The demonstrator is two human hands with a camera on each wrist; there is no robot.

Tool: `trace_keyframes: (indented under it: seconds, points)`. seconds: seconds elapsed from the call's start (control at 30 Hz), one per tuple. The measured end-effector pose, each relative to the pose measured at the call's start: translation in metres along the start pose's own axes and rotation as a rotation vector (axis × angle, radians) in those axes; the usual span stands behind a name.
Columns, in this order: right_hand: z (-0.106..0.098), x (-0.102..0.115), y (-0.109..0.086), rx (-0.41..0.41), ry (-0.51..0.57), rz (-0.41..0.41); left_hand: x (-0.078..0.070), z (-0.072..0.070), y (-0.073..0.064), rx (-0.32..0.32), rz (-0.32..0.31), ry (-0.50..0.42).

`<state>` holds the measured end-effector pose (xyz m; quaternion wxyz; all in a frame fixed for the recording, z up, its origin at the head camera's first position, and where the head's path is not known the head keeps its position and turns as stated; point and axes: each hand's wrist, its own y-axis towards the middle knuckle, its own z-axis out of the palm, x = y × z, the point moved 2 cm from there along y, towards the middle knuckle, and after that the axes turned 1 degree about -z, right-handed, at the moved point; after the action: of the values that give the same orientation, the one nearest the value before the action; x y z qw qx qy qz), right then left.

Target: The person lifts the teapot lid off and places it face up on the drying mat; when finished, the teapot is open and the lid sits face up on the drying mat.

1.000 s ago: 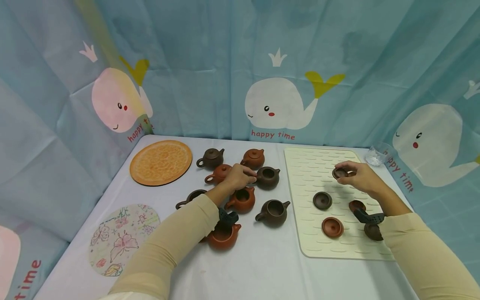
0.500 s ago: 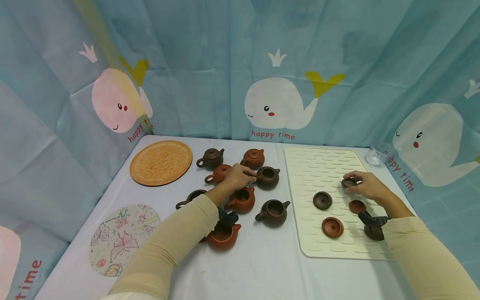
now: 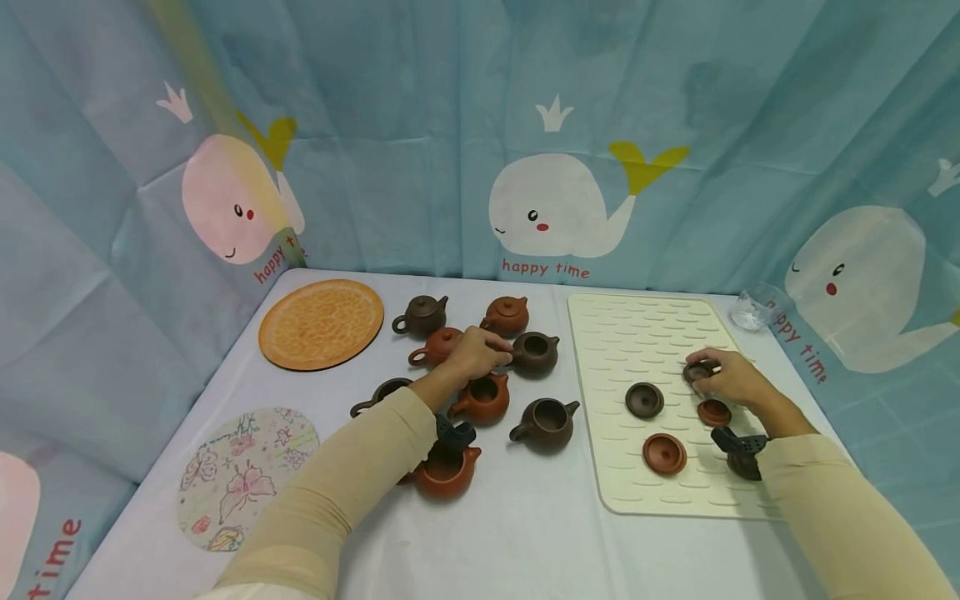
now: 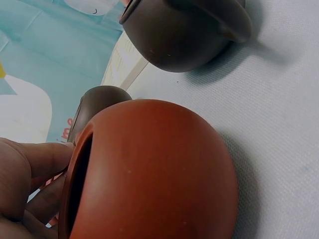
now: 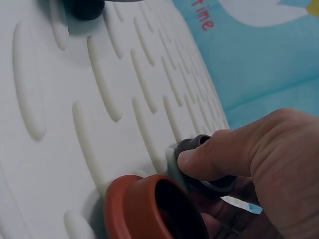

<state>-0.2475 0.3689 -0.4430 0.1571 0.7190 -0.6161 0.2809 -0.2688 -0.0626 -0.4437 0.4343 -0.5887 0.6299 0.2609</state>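
My left hand (image 3: 477, 353) reaches over the teapots and pinches the handle side of an open dark brown teapot (image 3: 537, 357); the handle is hidden by the fingers. In the left wrist view, the thumb and curled fingers lie behind an open reddish teapot (image 4: 159, 164), with the dark teapot's body (image 4: 102, 102) beyond. Over the cream mat (image 3: 615, 333), my right hand (image 3: 735, 382) holds a small dark teapot lid (image 3: 697, 372) between thumb and fingers. In the right wrist view this lid (image 5: 195, 144) is low against the mat, close to a red lid (image 5: 132, 204).
More lids lie on the mat: a dark lid (image 3: 644, 401), a red lid (image 3: 664, 454) and one partly under the right wrist. Several other teapots surround my left arm, including a dark open teapot (image 3: 549, 425). A clear glass (image 3: 756, 308) stands back right; round mats lie left.
My right hand has moved down and slightly right with the dark lid, lowering it to the mat behind the red lid. The left hand has stayed put.
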Motion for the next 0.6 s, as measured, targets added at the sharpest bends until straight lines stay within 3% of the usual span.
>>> trace_keyframes:
  seconds: [0.33, 0.6]
  points:
    - [0.0042, 0.0017, 0.0019, -0.039, -0.074, -0.027, 0.001, -0.0005, 0.0012, 0.0, 0.004, -0.011]
    - [-0.0013, 0.0, -0.0022, -0.019, -0.062, 0.003, 0.0002, -0.0007, 0.0011, 0.006, -0.002, -0.015]
